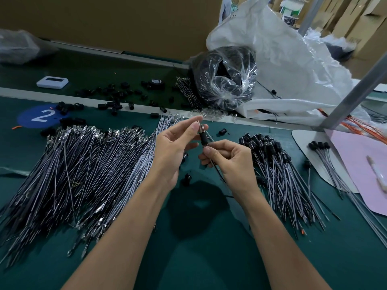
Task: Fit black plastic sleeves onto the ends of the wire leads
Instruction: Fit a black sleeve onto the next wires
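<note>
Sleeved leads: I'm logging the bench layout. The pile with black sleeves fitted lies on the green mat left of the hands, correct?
No. The head view shows the sleeved leads on the green mat right of the right hand, not left; the left pile is unsleeved leads.

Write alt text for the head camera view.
The left hand and right hand pinch one wire lead with a black sleeve on it, above a green table. Bare leads are heaped at left, sleeved leads at right.
</note>
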